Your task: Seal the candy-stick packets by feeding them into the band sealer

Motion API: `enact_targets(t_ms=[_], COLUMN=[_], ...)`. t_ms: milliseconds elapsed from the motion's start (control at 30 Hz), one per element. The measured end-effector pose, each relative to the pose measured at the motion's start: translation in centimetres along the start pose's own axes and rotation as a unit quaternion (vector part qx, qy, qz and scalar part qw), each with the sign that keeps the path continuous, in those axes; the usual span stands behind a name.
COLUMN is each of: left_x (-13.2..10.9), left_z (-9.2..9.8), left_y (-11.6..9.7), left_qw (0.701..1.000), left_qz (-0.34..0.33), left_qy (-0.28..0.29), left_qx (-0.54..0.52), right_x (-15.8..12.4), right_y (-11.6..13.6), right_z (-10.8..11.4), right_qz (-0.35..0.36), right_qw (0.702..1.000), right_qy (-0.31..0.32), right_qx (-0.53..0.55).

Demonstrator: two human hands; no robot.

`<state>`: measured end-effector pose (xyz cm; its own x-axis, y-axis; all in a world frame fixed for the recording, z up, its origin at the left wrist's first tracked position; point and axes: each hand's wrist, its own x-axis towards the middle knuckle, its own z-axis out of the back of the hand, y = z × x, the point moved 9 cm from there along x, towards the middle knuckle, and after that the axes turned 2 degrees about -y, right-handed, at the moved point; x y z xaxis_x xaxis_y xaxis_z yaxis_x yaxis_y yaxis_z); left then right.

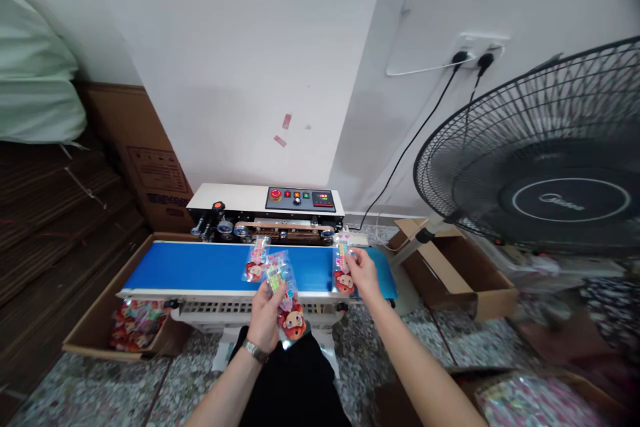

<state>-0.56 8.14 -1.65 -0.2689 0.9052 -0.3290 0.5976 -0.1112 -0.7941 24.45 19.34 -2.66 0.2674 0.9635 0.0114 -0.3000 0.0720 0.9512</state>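
My left hand (pixel 267 315) is closed around a few clear plastic packets (pixel 291 317) printed with a red-haired cartoon figure, held in front of the belt. My right hand (pixel 363 271) pinches another such packet (pixel 343 265) upright at the right end of the blue conveyor belt (pixel 190 265), its top edge close to the sealing machine (pixel 250 197). Further left, one more packet (pixel 257 258) sits on the belt with its top at the machine's sealing band. The machine's panel has a red button and a lit display.
A cardboard box (pixel 173 340) with finished-looking packets stands under the belt's left end. A large black fan (pixel 545 193) looms on the right, beside an open carton (pixel 450 267). Bottom right, another box holds many packets (pixel 535 403). Stacked flat cardboard (pixel 50 213) lies at left.
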Motion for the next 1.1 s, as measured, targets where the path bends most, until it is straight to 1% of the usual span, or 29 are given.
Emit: enact_targets(t_ms=[67, 133, 233, 300, 367, 400, 433, 467, 533, 567, 600, 633, 700, 800, 833, 900, 967, 1000, 1033, 1100], left_x=[-0.1, -0.2, -0.3, -0.3, -0.3, -0.3, -0.4, -0.4, -0.6, -0.7, -0.8, -0.8, -0.8, -0.6, -0.5, -0.5, -0.5, -0.6, -0.6, -0.7], left_z=[0.4, 0.3, 0.0, -0.1, -0.3, -0.5, -0.7, -1.0, -1.7, -2.1, -2.5, -2.8, -2.7, -1.5, -1.1, -0.6, -0.3, -0.3, -0.3, -0.5], left_y=[0.0, 0.2, 0.2, -0.1, -0.5, -0.7, -0.8, -1.0, -1.1, -1.1, -1.0, -0.9, -0.4, 0.5, 0.7, 0.8, 0.8, 0.9, 1.0, 1.1], left_qw=[1.0, 0.999, 0.999, 1.0, 1.0, 1.0, 1.0, 1.0, 0.999, 0.999, 0.998, 0.998, 0.998, 0.999, 0.999, 0.999, 0.999, 0.999, 0.999, 0.999], left_qz=[0.0, 0.012, 0.022, 0.013, -0.002, -0.009, -0.014, -0.019, -0.026, -0.028, -0.028, -0.025, -0.007, 0.029, 0.035, 0.037, 0.037, 0.039, 0.04, 0.043], left_qy=[0.0, 0.004, 0.004, -0.002, -0.003, 0.001, 0.006, 0.013, 0.034, 0.045, 0.057, 0.064, 0.058, 0.024, 0.018, 0.014, 0.016, 0.018, 0.02, 0.026], left_qx=[0.018, 0.03, 0.03, 0.028, 0.025, 0.025, 0.023, 0.021, 0.014, 0.012, 0.01, 0.008, 0.005, 0.006, 0.007, 0.007, 0.006, 0.006, 0.008, 0.013], right_x=[2.0, 3.2, 3.7, 3.2, 1.8, 0.8, -0.6, -2.1, -5.4, -6.9, -7.9, -8.3, -7.6, -4.1, -2.7, -0.1, 1.9, 2.6, 3.2, 4.0], right_y=[-1.2, -1.6, -0.8, 0.8, 3.0, 4.0, 4.9, 5.6, 6.8, 7.2, 7.5, 7.5, 6.7, 3.5, 2.2, -0.1, -1.6, -2.0, -2.1, -1.8], right_z=[1.4, 1.4, -0.5, -2.1, -3.3, -3.9, -4.7, -5.6, -7.5, -8.2, -8.4, -8.3, -7.2, -3.8, -2.5, -0.2, 1.1, 1.2, 1.1, 0.1], right_qz=[-0.01, -0.013, -0.004, 0.03, 0.086, 0.11, 0.124, 0.129, 0.125, 0.125, 0.126, 0.127, 0.111, 0.061, 0.042, 0.008, -0.013, -0.018, -0.02, -0.014], right_qw=[0.996, 0.991, 0.985, 0.979, 0.976, 0.978, 0.981, 0.98, 0.965, 0.956, 0.953, 0.955, 0.97, 0.992, 0.997, 0.998, 0.989, 0.984, 0.98, 0.979], right_qy=[-0.033, -0.035, 0.005, 0.03, 0.042, 0.055, 0.084, 0.13, 0.231, 0.263, 0.273, 0.264, 0.208, 0.093, 0.055, 0.0, -0.024, -0.027, -0.026, -0.015], right_qx=[-0.078, -0.127, -0.173, -0.2, -0.194, -0.168, -0.127, -0.078, 0.004, 0.028, 0.04, 0.045, 0.06, 0.063, 0.039, -0.055, -0.147, -0.177, -0.194, -0.205])
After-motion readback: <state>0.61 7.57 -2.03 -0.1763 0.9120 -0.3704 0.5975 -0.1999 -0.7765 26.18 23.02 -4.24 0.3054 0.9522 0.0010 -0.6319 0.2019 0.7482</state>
